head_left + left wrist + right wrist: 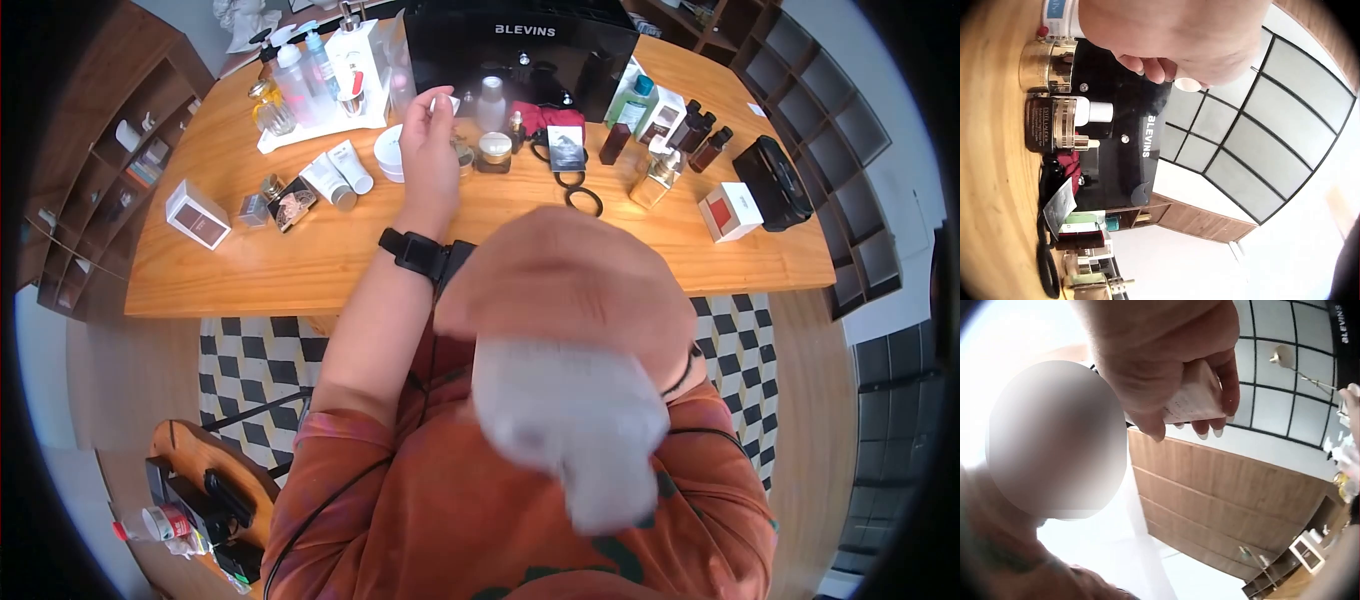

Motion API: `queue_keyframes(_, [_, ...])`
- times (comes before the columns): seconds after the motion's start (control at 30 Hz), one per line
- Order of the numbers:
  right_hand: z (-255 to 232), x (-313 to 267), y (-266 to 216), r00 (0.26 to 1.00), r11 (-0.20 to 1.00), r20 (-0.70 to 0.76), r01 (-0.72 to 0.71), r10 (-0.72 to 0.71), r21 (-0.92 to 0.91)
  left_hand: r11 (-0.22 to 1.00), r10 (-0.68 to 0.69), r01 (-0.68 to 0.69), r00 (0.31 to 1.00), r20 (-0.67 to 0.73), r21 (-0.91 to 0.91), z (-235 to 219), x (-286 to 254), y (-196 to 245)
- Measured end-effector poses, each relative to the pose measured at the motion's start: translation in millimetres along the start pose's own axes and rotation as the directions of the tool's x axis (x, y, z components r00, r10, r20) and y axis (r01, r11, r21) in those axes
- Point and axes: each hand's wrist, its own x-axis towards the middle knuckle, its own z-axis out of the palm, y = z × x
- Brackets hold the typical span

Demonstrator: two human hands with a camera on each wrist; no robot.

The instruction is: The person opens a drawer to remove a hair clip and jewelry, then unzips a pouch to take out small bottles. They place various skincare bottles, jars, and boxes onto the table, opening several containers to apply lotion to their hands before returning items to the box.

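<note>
My right hand [580, 275] is raised close to the head camera, its fingers curled round a pale, whitish bottle [570, 410], blurred here and narrowing to a neck at its lower end. The right wrist view shows the same bottle [1194, 400] as a pale pinkish block with fine print, gripped beside the blurred-out face. Above the table's far half, my left hand [430, 150] pinches a small white cap [1188, 84] at its fingertips. Below and beside it stand a white round jar [390, 155], a gold-lidded jar [494, 150] and a frosted bottle [491, 105].
A black BLEVINS case [520, 60] stands at the back of the wooden table [300, 270]. On the left are a white tray [330, 125] of pump bottles and several tubes and boxes. To the right stand perfume bottles, a white box [730, 212] and a black case [772, 185].
</note>
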Motion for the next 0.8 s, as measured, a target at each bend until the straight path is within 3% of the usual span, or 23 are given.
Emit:
queue_keyframes(0.1, [0, 7, -18, 1.000, 0.995, 0.007, -0.018, 0.018, 0.094, 0.999, -0.013, 0.014, 1.000, 0.024, -0.031, 0, -1, 1])
queue_keyframes(0.2, [-2, 12, -16, 0.995, 0.993, -0.001, 0.099, -0.099, 0.059, 0.998, -0.003, 0.005, 0.999, 0.045, -0.059, -2, 0, -1])
queue_keyframes(0.4, [3, 15, -25, 0.993, 0.994, -0.071, 0.099, -0.095, 0.053, 0.999, 0.002, 0.001, 0.998, 0.061, -0.051, -3, 2, -2])
queue_keyframes(0.53, [-1, 17, -25, 0.994, 0.993, -0.020, 0.104, -0.103, 0.049, 0.999, 0.018, -0.015, 0.998, 0.066, -0.043, -4, 3, -3])
queue_keyframes(0.6, [5, 16, -23, 0.985, 0.988, -0.099, 0.149, -0.144, 0.041, 0.999, 0.016, -0.013, 0.998, 0.062, -0.048, -4, 3, -4])
queue_keyframes(0.8, [10, 14, -27, 0.980, 0.990, -0.152, 0.136, -0.128, 0.043, 0.998, 0.008, -0.003, 0.997, 0.081, -0.058, -6, 4, -4])
